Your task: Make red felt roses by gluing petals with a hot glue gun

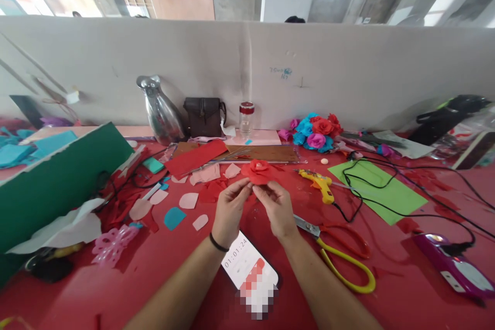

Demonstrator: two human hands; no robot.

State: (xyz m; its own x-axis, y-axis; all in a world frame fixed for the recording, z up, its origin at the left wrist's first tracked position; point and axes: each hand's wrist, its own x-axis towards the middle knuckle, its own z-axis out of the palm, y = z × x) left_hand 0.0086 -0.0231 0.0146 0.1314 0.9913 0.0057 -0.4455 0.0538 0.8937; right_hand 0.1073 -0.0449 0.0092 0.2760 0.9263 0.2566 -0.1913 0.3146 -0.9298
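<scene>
Between my two hands is a red paper flower (258, 170), its layered petals facing up and away from me. My left hand (232, 205) pinches its lower edge from the left; a dark band circles that wrist. My right hand (275, 205) pinches it from the right, fingertips close to those of the left. Beneath my forearms lies a phone (249, 270) showing a running time. Loose pink petals (188, 200) and a blue petal (175, 218) lie left of my hands, with red paper pieces (211, 192) behind them.
Right of my hands lie a yellow glue gun (319, 184), scissors (340, 255), green paper (381, 191) and a purple power strip (456, 263) with black cords. Behind stand a metal jug (162, 113), a brown bag (204, 116), a glass jar (246, 121) and a paper bouquet (315, 133). A green box (65, 180) stands left.
</scene>
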